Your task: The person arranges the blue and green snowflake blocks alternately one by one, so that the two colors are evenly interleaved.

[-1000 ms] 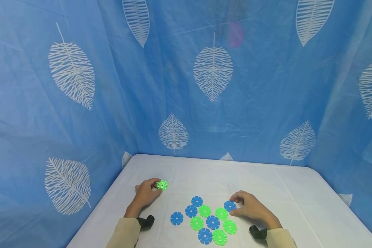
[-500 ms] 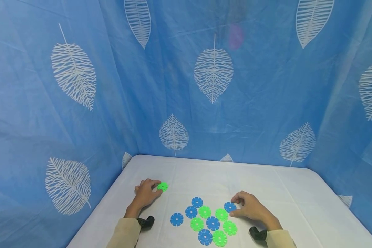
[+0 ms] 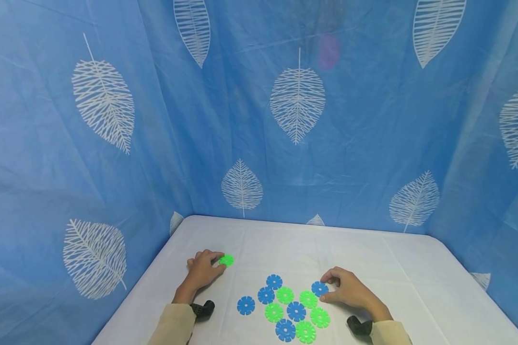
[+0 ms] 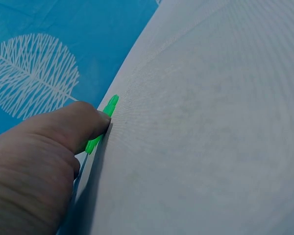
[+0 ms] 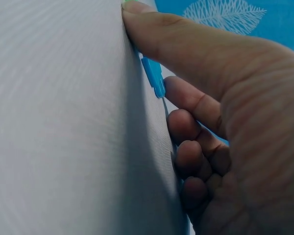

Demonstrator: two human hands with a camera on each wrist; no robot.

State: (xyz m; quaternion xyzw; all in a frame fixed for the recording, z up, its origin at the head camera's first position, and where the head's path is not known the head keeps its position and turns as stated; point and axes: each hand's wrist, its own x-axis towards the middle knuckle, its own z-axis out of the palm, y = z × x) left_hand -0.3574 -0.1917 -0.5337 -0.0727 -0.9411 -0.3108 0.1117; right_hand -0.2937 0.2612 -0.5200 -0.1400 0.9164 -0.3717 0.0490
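Observation:
At the left of the table, my left hand [image 3: 204,267] pinches a green notched plastic disc [image 3: 226,260] by its edges, between thumb and index finger. In the left wrist view this green disc [image 4: 115,101] appears edge-on, tilted close to the tabletop. My right hand [image 3: 349,289] has thumb and index finger on opposite edges of a blue notched disc [image 3: 319,288], at the right end of the group. The right wrist view shows that blue disc [image 5: 154,77] edge-on, partly behind the thumb, with the other fingers curled beside the cloth.
Between the hands lie several loose discs, such as a blue disc [image 3: 246,305] at the left, a green disc [image 3: 305,332] in front and a blue disc [image 3: 274,281] at the back. A white cloth covers the table [image 3: 414,278]. Blue leaf-patterned curtains [image 3: 354,158] surround it.
The green disc in my left hand has come down from a raised, tilted position to lie flatter near the table. My right hand and the loose discs stay practically where they were.

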